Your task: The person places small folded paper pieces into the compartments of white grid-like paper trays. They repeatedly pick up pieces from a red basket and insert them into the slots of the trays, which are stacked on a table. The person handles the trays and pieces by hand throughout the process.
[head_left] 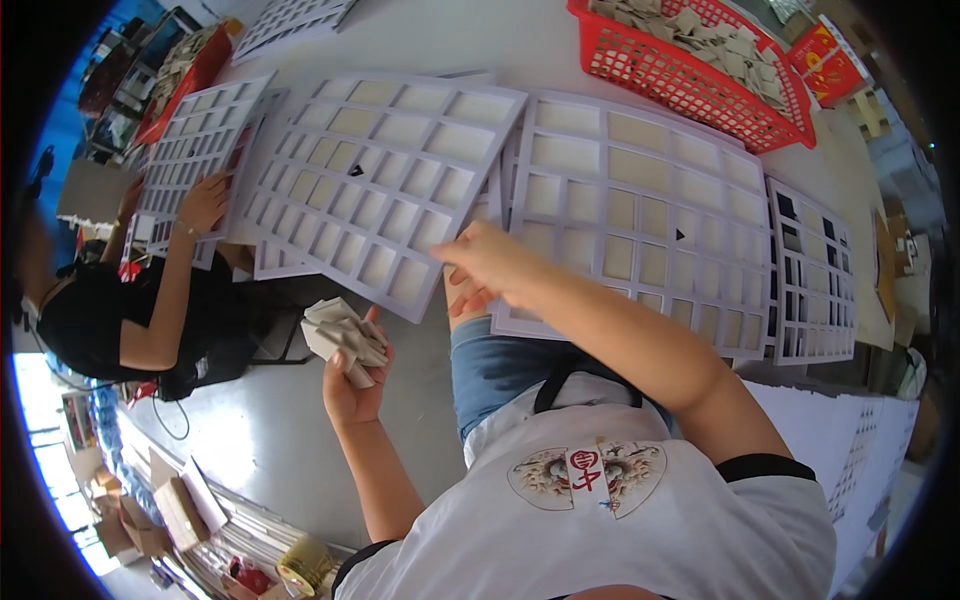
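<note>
My left hand [358, 385] is closed round a loose bundle of grey cardboard pieces [340, 330], held low beyond the table's front edge. My right hand [485, 262] reaches across to the near right edge of a white grid panel [385, 180]. Its fingertips lie on that edge and the other fingers curl beside it; the exact grip is partly hidden. This panel slants on others, its near corner jutting past the table. Pale pieces fill its cells. To the right lies a second white grid panel [640, 215], partly under my right forearm.
A red plastic basket [690, 85] of cardboard pieces stands at the far right. Another grid panel [815, 270] with some dark cells lies at the right. At left, a co-worker's hand [205, 203] touches a grid panel [195, 145]. Cardboard boxes [180, 505] stand lower left.
</note>
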{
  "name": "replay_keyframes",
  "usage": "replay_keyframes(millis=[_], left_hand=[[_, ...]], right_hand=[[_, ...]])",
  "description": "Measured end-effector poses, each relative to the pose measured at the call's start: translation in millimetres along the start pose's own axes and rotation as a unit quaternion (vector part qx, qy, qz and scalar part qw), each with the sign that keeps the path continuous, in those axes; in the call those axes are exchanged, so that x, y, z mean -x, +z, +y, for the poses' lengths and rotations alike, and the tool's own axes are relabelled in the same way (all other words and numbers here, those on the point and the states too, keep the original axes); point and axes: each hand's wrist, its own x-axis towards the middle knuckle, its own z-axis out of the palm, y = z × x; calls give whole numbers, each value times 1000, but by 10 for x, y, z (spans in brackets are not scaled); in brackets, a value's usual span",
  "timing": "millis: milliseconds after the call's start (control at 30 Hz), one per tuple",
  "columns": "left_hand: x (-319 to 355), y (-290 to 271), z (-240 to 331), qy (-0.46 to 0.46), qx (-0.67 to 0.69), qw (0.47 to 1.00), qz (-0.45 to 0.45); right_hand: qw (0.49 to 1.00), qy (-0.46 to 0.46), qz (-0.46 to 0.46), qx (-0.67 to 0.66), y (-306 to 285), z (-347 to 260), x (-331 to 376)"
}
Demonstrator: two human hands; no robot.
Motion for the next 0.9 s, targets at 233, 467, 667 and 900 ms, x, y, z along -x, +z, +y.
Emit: replay_keyframes(millis=[233, 467, 667, 900], left_hand=[[-117, 247, -10, -11, 22, 989, -144], [202, 873, -171, -143, -16, 937, -319], [272, 1369, -639, -201, -24, 913, -354], [-5, 1676, -815, -212, -24, 920, -328]], right_hand=[[958, -191, 151, -150, 237, 282, -68], [932, -281, 127, -192, -1095, 637, 1517], [874, -337, 283, -206, -1852, 1452, 2508], [833, -368, 372, -179, -2540, 1927, 2829]])
